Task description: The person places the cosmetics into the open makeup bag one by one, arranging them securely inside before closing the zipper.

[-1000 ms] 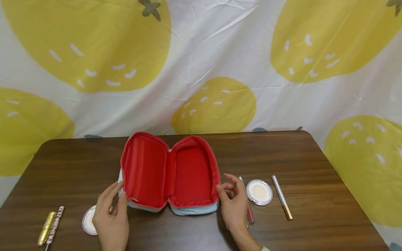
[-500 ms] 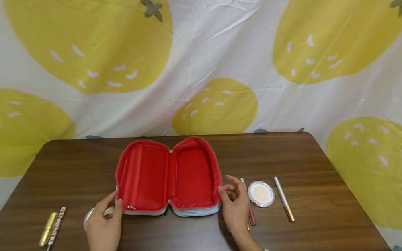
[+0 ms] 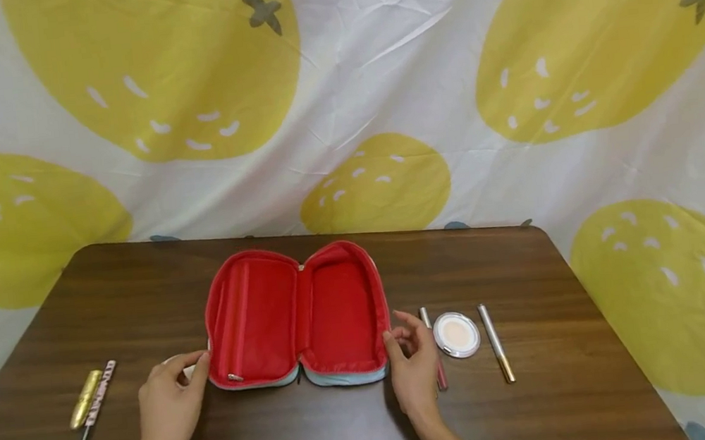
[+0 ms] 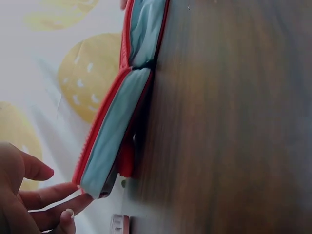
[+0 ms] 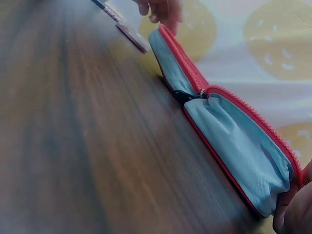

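A zip-up cosmetic pouch [image 3: 342,313] lies spread apart on the table, red lining up and light blue outside down. Its left half has a zipped inner pocket; the right half is a deeper hollow. My left hand [image 3: 169,404] is at the pouch's left edge. In the left wrist view its straight fingers [image 4: 46,195] touch the corner of that half, which tilts up off the table, and the thumb stands apart. At the opposite edge, my right hand [image 3: 414,363] pinches the rim between thumb and fingers, seen also at the pouch [image 5: 239,151] end in the right wrist view.
Left on the brown table [image 3: 322,435] lie a gold tube [image 3: 86,399] and a pink-patterned tube [image 3: 99,393] with a dark end. A round compact [image 3: 456,335] and a silver-and-gold pen [image 3: 497,344] lie right, beside a reddish tube [image 3: 441,374]. A lemon-print cloth [image 3: 365,91] hangs behind.
The pouch's left half has come down from a raised tilt to lie flatter. My left hand has moved down and left with it, while the right hand has stayed at the right edge.
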{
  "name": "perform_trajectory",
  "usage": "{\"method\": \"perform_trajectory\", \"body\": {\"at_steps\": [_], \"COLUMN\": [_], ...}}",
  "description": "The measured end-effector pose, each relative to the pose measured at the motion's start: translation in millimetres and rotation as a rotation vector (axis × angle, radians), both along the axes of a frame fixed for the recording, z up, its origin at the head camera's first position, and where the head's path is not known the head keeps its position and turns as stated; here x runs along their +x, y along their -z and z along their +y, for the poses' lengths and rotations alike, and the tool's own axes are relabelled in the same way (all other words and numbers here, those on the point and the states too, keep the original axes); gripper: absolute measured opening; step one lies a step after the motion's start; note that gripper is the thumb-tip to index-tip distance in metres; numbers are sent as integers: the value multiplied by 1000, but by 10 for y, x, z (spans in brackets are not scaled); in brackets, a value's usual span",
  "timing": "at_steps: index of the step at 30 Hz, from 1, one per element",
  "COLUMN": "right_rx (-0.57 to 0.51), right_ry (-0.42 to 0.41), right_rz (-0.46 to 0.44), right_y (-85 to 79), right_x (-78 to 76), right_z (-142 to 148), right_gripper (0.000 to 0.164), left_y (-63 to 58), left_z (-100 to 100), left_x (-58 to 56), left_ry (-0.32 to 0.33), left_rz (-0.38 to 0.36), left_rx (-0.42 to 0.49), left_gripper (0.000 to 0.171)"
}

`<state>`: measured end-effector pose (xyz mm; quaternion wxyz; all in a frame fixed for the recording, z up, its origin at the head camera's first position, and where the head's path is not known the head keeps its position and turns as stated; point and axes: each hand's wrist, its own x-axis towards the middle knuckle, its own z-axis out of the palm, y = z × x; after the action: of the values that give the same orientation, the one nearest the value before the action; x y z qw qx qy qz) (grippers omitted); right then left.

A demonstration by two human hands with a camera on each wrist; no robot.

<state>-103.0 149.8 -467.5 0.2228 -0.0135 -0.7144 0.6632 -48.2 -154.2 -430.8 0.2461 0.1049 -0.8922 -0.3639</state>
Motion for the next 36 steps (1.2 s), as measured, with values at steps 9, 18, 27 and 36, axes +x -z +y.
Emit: {"method": "perform_trajectory", "body": {"at_steps": [9,18,27,36], "right_rx": [15,38,61,64], "right_ry": [-18,-15,-6,19], "right_rz": [-6,-30,-10,34], "right_y": [-8,-250,-318,-263], "right_x": [122,226,259,270], "right_z": [113,62,48,62], "right_gripper": [38,35,34,33], "left_y": [23,8,-35,19], "left_z": [-44,-200,-442,-582], "left_x": [36,-4,12,33], "left_ry": [89,217,257,321], "left_rz": [50,140,141,6], "left_rx": [-72,-166,-156,-88], "left_gripper": [9,13,27,44]}}
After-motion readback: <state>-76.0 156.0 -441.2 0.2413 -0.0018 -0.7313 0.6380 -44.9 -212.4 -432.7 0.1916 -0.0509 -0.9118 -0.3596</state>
